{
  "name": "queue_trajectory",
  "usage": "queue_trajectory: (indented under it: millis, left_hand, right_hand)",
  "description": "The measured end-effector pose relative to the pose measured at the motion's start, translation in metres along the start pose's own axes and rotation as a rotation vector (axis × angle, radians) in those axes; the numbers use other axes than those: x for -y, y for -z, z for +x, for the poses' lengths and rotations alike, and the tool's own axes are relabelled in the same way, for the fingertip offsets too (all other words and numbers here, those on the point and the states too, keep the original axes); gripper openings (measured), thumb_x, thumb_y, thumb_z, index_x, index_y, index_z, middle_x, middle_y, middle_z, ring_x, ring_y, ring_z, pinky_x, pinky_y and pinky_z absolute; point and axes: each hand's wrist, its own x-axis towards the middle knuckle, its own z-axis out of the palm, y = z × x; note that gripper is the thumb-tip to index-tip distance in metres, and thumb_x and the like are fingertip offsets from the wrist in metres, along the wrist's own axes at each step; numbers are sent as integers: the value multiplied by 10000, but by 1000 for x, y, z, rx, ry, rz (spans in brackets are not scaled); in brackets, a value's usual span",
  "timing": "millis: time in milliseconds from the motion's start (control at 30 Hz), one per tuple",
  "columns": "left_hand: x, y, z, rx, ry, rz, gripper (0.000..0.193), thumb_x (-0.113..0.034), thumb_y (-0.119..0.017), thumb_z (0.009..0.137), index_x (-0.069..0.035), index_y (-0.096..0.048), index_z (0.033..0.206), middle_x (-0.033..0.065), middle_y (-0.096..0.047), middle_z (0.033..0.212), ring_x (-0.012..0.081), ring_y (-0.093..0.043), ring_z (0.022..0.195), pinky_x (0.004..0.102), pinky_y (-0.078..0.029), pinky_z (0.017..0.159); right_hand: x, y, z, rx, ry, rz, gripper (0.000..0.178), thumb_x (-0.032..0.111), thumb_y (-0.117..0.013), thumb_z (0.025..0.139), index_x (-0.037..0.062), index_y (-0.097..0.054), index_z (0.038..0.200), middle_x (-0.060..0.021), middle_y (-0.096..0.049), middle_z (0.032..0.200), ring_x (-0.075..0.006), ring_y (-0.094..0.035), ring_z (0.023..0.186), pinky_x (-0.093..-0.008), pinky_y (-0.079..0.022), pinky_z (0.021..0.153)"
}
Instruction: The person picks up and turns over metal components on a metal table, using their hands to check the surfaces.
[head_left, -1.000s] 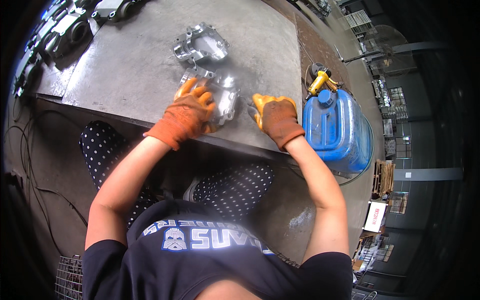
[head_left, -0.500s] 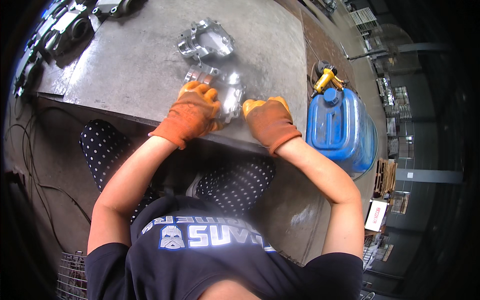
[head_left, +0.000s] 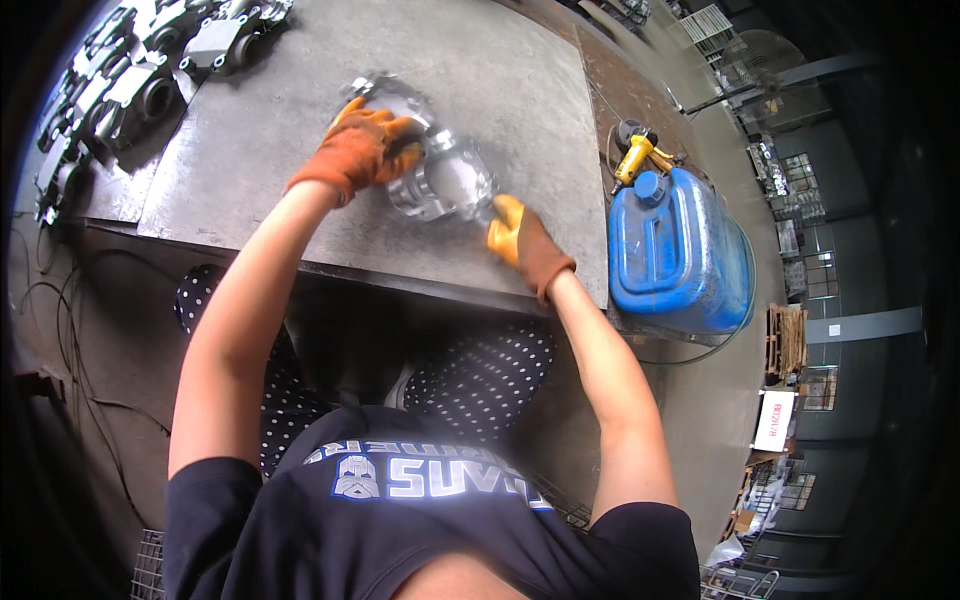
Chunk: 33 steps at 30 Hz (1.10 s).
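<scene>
Two silvery machined metal castings lie close together on the grey tabletop (head_left: pixel 270 130). My left hand (head_left: pixel 355 150), in an orange work glove, reaches over the near left side of the farther casting (head_left: pixel 402 100). Its fingers curl onto that part, and their tips are partly hidden. The nearer casting (head_left: pixel 458 180), with a large rounded opening, lies between my hands. At its right edge, my gloved right hand (head_left: pixel 520 238) closes its thumb and fingers on the rim. Both castings are blurred.
Several similar castings (head_left: pixel 130 95) crowd the table's far left. A blue plastic canister (head_left: pixel 680 250) stands beyond the right edge, with a yellow air tool (head_left: pixel 634 160) behind it. Cables (head_left: pixel 75 340) trail on the floor at left.
My left hand has gone from the nearer casting to the farther one. The nearer casting has shifted away from the table's front edge, and my right hand now touches it.
</scene>
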Motion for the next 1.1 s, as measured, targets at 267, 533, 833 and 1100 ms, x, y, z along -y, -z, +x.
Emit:
queue_trajectory:
  millis: [267,533,833,1100]
  left_hand:
    - [-78,2,-69,-255,275,53,668,-428,-718,815,-134,-557,1393,167,-624,1215,350,-607,1085,509,-415,977]
    - [-106,-23,-40,48,32,16,633,-484,-686,834,-46,-574,1276,156,-623,1212,333,-546,1219,512,-266,1181]
    - [-104,-38,-33,-67,16,7,458,-439,-661,855,-76,-616,1131,124,-644,1005,320,-594,1041,511,-318,1128]
    - [-101,-40,-35,-117,-3,-3,403,-418,-674,837,-82,-613,1049,120,-641,967,319,-592,1004,505,-342,1096]
  right_hand:
    - [-19,31,13,-141,-140,-516,394,283,-596,919,109,-606,1272,-193,-722,1076,-396,-704,963,-464,-561,815]
    - [31,8,32,-121,47,-1176,181,254,-634,894,133,-618,1028,-34,-711,849,-228,-720,756,-410,-495,611]
    - [31,-7,36,-256,-5,-1240,164,171,-610,885,115,-642,1036,-19,-681,782,-195,-693,676,-369,-476,584]
    - [39,-8,36,-236,-55,-1199,205,170,-618,881,98,-650,1071,-32,-684,778,-202,-698,680,-381,-485,587]
